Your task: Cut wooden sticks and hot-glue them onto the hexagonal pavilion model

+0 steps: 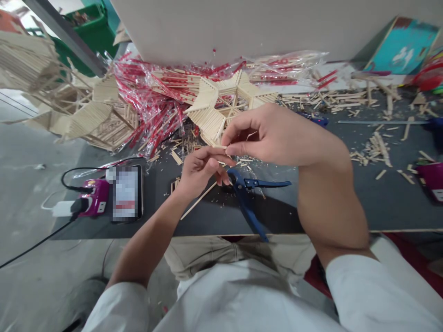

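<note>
My left hand [202,173] and my right hand [273,136] meet over the dark table, their fingertips pinching a thin wooden stick [221,155]. Just below my left fingers lies a blue-handled cutting tool [246,199], which neither hand grips. A longer wooden stick [199,200] slants out from under my left hand. Behind my hands stands a star-shaped lattice of glued wooden sticks [207,103], its far side resting on clear plastic bags of red-marked sticks [148,101].
On the left of the table lie a phone with a blurred screen [126,193] and a purple device [93,198], with a cable and white charger [64,208]. Loose stick pieces [374,147] and a metal ruler [380,122] lie to the right, beside a magenta cup [431,180].
</note>
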The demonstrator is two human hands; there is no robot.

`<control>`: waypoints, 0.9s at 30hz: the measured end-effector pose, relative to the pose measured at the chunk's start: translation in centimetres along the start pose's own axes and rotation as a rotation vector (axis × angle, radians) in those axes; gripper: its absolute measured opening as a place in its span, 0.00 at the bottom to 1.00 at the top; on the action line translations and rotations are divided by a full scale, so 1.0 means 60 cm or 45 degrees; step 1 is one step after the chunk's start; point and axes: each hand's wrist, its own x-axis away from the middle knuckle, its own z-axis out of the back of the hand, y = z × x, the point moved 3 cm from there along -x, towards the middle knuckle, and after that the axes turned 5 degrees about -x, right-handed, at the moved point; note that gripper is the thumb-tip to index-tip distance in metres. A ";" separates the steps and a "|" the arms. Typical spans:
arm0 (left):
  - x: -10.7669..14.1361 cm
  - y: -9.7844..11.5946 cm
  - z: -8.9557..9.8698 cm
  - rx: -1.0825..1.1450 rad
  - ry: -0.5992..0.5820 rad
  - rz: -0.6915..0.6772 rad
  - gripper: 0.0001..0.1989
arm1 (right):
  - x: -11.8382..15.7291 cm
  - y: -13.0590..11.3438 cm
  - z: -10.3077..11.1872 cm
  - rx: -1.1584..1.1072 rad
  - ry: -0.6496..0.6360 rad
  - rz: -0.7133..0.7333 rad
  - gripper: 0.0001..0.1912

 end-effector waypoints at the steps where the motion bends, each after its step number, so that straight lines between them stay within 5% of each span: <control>1: 0.000 -0.001 0.001 -0.023 0.038 0.017 0.23 | -0.002 0.004 0.000 -0.086 -0.034 -0.026 0.05; 7: -0.001 0.003 0.001 -0.135 0.139 0.022 0.20 | -0.020 0.036 -0.012 -0.405 -0.214 -0.017 0.09; 18: -0.003 0.008 -0.006 -0.151 0.198 0.197 0.21 | -0.023 0.038 -0.018 -0.238 -0.070 0.036 0.05; 20: -0.004 0.006 -0.006 -0.136 0.201 0.272 0.21 | -0.018 0.033 -0.014 -0.274 0.016 0.044 0.15; 23: -0.005 0.003 -0.005 -0.089 0.234 0.376 0.20 | -0.011 0.028 -0.009 -0.148 0.085 0.049 0.24; 27: -0.007 0.002 -0.005 0.021 0.239 0.427 0.17 | -0.008 0.025 -0.012 0.183 0.129 0.071 0.18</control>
